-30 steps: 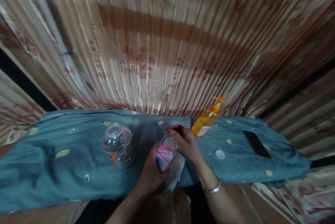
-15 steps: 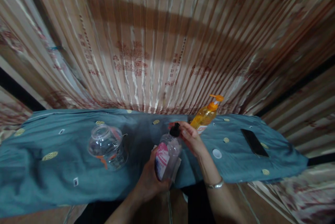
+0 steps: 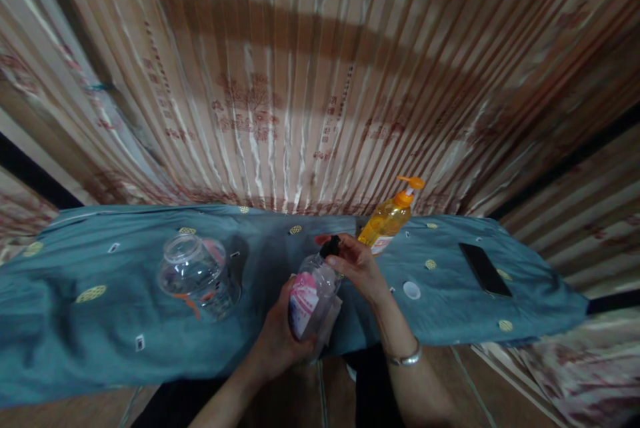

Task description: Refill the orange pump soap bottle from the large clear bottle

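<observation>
My left hand [image 3: 280, 335] is wrapped round the lower part of a clear plastic bottle [image 3: 324, 285] with a pink and white label. The bottle leans slightly to the right, near the front edge of the cloth. On its neck sits a black cap [image 3: 330, 247], and the fingers of my right hand [image 3: 355, 265] are closed round it. Something pale shows against the bottle's right side; I cannot make out what it is. Behind my right hand stands a pump bottle [image 3: 385, 225] of yellow liquid with an orange pump head.
At the left is a clear plastic jar [image 3: 200, 278] with orange markings. A small white disc [image 3: 412, 291] and a black phone [image 3: 485, 270] lie to the right on the blue-green cloth [image 3: 115, 321]. A pleated patterned curtain [image 3: 300, 115] hangs behind.
My right fingers have closed round the black cap, where before they were just at its side. The bottle and both hands have shifted slightly left in view.
</observation>
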### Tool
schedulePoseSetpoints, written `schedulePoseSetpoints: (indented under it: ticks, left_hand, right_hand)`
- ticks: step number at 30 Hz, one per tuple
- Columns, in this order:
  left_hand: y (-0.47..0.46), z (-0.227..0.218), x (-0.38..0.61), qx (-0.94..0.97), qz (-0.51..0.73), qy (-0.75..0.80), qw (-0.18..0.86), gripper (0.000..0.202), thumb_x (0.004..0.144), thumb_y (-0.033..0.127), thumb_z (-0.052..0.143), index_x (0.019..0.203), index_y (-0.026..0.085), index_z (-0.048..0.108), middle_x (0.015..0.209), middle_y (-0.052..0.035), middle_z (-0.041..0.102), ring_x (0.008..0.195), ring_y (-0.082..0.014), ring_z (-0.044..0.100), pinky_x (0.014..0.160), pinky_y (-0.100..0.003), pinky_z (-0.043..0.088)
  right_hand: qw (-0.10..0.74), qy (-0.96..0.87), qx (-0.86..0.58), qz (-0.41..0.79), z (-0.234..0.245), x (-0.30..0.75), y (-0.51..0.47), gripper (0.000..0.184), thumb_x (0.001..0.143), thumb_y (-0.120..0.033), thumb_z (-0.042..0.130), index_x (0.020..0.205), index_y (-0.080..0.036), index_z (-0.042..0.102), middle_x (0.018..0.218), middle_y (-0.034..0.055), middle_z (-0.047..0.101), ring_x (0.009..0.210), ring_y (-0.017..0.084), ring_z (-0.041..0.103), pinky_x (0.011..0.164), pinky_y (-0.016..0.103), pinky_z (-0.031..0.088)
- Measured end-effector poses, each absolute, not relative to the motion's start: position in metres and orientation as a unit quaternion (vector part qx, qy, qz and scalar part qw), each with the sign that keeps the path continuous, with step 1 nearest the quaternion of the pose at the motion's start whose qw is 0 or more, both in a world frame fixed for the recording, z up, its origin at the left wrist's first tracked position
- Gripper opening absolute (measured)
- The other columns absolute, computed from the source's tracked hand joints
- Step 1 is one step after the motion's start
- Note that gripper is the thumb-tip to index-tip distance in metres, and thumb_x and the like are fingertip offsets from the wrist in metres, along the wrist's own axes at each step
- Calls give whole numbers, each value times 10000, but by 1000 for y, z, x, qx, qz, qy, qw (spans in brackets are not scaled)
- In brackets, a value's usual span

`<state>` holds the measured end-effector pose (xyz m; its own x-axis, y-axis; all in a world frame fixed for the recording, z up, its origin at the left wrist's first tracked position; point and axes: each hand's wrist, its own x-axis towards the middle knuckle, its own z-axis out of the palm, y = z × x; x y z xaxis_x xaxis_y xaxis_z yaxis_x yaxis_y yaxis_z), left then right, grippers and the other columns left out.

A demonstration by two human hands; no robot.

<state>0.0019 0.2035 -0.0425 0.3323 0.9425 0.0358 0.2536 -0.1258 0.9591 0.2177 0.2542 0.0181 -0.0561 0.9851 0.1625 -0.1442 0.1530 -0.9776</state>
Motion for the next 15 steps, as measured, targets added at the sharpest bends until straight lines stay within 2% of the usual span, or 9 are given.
schedulePoseSetpoints:
  ticks: [3, 6, 9, 15]
  left_hand:
    - [204, -40, 2, 662, 363, 446, 481, 920, 635, 375, 812, 1508, 226, 562, 1386, -140, 760, 1234, -354, 743, 1136, -546, 556]
    - [204, -37, 2, 666, 364, 433, 486, 888, 636, 319, 779, 1498, 239, 581, 1363, -123, 767, 1198, -334, 752, 1112, -521, 574]
    - [204, -34, 1, 668, 364, 426, 490, 869, 634, 339, 806, 1472, 238, 601, 1371, -123, 764, 1192, -332, 751, 1109, -515, 576]
    - [205, -33, 1, 676, 350, 411, 501, 889, 636, 317, 809, 1495, 232, 596, 1389, -116, 767, 1212, -326, 753, 1104, -488, 582]
  right_hand:
    - [536, -528, -405, 520, 26, 215, 251, 555, 703, -729, 980, 950, -249, 850, 1075, 68, 867, 983, 255, 790, 888, 362, 631]
    - [524, -531, -389, 540, 31, 216, 249, 593, 746, -787, 922, 993, -250, 874, 1055, 84, 868, 1060, 302, 801, 992, 425, 620]
    - [531, -521, -375, 554, 33, 216, 247, 584, 745, -779, 926, 1005, -259, 877, 1093, 99, 870, 1147, 340, 796, 1104, 488, 585]
    - [549, -497, -361, 566, 35, 214, 240, 570, 763, -750, 930, 1050, -263, 863, 1192, 116, 865, 1234, 360, 781, 1190, 527, 543]
